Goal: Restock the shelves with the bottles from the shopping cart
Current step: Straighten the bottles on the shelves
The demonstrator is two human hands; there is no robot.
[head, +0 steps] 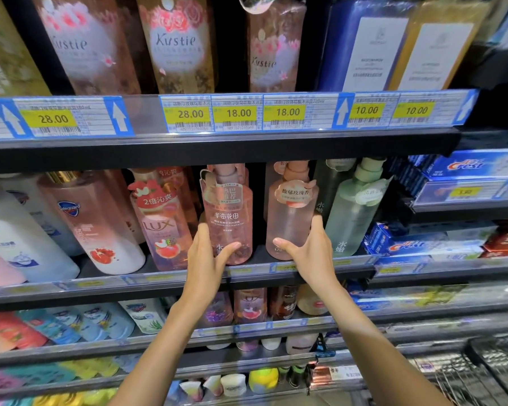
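Two pink pump bottles stand side by side on the middle shelf (255, 269). My left hand (207, 256) grips the lower part of the left pink bottle (229, 218), thumb across its front. The right pink bottle (291, 221) is gripped low down by my right hand (308, 253), fingers behind it and thumb in front. Both bottles stand upright at the shelf's front edge. A corner of the wire shopping cart (481, 373) shows at the bottom right; its contents are hidden.
A LUX bottle (162, 230) stands left of my left hand, a pale green bottle (355, 212) right of my right hand. Above is a shelf of Kustie bottles (179, 45) with price tags. Toothpaste boxes (423, 244) fill the right; more shelves lie below.
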